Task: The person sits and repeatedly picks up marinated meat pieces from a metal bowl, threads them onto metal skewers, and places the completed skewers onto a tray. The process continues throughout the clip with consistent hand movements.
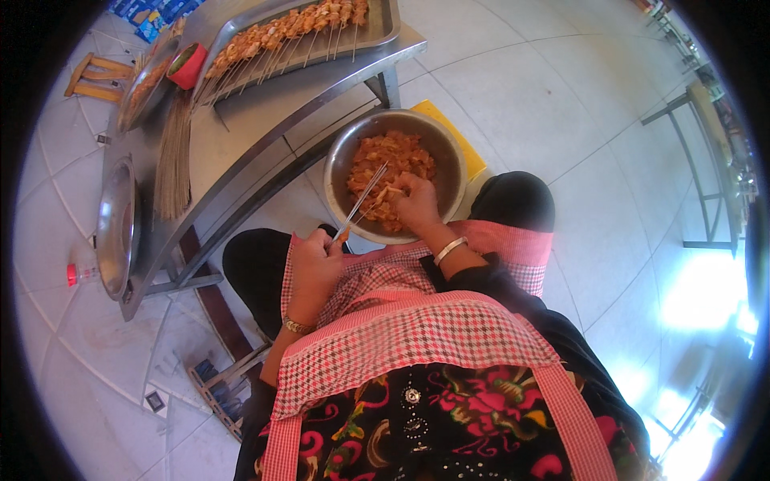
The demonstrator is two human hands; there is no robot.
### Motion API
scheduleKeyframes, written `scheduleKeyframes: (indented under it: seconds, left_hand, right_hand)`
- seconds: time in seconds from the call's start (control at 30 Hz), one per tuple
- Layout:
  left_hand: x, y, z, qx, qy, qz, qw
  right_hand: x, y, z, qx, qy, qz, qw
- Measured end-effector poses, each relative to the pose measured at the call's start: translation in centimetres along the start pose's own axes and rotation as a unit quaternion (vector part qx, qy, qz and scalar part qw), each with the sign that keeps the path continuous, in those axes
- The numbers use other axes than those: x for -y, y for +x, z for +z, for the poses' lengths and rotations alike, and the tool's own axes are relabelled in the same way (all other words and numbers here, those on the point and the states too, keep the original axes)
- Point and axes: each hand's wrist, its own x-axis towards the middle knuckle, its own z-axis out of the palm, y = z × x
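A steel bowl [455, 180] of marinated meat pieces [385, 156] stands before my knees. My left hand [316, 258] is at the bowl's near left rim, closed around several thin skewers [368, 191] that point up and right over the meat. A small orange meat piece [343, 234] sits on them close to my fingers. Over the right half of the bowl, my right hand [416, 201] pinches a pale strip of meat [391, 191] near a skewer. Whether the strip is pierced cannot be made out.
On the steel table [240, 135] at the left, a tray [385, 30] holds loaded skewers [295, 30]. Beside it lie a bundle of bare skewers [174, 156], a red bowl [187, 65] and steel basins [117, 234]. A yellow object [457, 135] is under the meat bowl.
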Motion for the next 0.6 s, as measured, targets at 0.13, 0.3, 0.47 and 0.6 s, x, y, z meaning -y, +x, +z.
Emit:
scheduleKeyframes:
  seconds: [0.13, 0.3, 0.47, 0.6]
  left_hand:
    - [0.4, 0.3, 2.5, 0.002, -0.035, -0.041, 0.999]
    - [0.6, 0.8, 2.5, -0.001, -0.098, -0.047, 0.994]
    - [2.2, 1.5, 1.8, 0.015, -0.203, -0.043, 0.978]
    - [2.4, 1.9, -0.1, 0.059, -0.253, -0.034, 0.965]
  right_hand:
    - [0.0, 0.0, 0.5, -0.033, 0.061, -0.048, 0.996]
    - [0.9, 0.6, -1.1, 0.097, 0.206, 0.115, 0.967]
    - [0.5, 1.9, -3.2, 0.199, 0.304, 0.188, 0.913]
    - [0.9, 2.3, -4.3, 0.216, 0.330, 0.171, 0.903]
